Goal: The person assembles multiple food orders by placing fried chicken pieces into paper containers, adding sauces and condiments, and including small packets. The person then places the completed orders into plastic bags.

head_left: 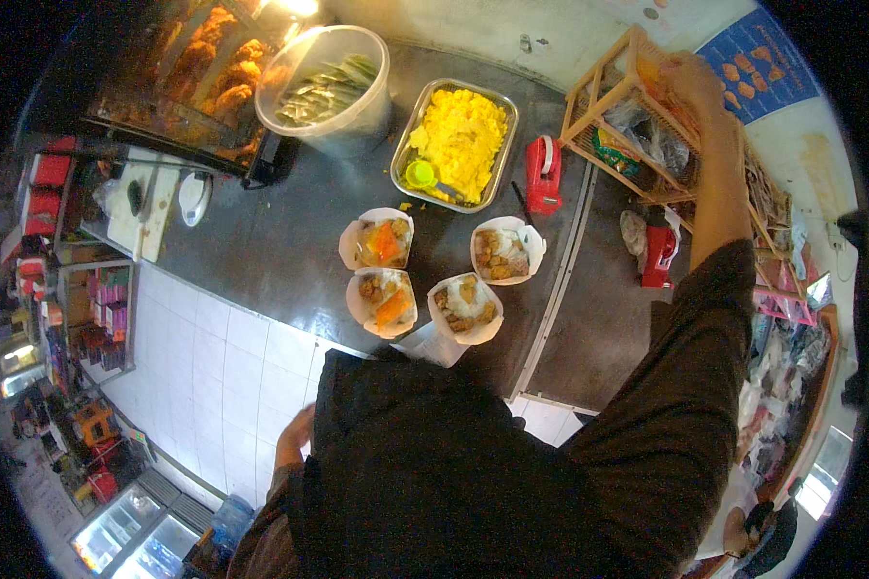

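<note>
Right hand (693,82) is stretched far up and out, its fingers curled around the top rail of a wooden rack (647,116) at the right end of the counter. That rack is long and thin, and its long side runs from up on the left to down on the right, away along the wall. It sits right under the hand and touches it, with small bags tucked inside it. I cannot tell if the hand pinches anything more than the rail. Left hand (294,439) hangs low by the person's side, half hidden by the dark shirt, so I cannot tell if it is spread or closed. Near the rack stands a red tape holder (543,174). Next to that is a metal tray (457,143) full of yellow food. Closer to the person sit four paper food boxes (433,273) with rice and fried bits. Farther left is a big clear tub (330,89).
</note>
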Motion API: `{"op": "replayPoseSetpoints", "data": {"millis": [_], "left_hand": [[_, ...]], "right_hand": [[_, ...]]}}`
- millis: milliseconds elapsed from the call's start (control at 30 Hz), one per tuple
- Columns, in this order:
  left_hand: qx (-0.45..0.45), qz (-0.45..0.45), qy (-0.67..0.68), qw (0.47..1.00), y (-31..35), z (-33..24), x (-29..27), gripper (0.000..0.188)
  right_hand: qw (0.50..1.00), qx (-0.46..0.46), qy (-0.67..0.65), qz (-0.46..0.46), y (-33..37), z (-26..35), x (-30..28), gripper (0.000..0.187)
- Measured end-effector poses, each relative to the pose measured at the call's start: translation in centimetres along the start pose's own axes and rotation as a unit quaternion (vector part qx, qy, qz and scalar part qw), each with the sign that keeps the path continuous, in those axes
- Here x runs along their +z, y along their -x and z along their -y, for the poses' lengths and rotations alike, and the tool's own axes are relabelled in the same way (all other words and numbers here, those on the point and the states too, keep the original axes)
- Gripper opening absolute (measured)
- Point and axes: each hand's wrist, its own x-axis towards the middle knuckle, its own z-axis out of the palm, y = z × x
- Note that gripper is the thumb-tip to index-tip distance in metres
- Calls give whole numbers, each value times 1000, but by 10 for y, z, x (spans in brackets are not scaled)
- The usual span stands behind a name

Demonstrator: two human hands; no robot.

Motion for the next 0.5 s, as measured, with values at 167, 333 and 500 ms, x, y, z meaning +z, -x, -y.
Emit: {"op": "replayPoseSetpoints", "data": {"millis": [167,333,500], "left_hand": [[32,-137,-211,967,4,-61,-2,70],[183,-249,-470,827,30,-119,26,56],[244,-103,-330,906,43,-150,93,52]], "right_hand": [[972,-42,-222,65,31,-2,-12,32],[996,-6,-79,33,30,23,7,36],[999,52,-4,0,37,41,-13,41]]}}
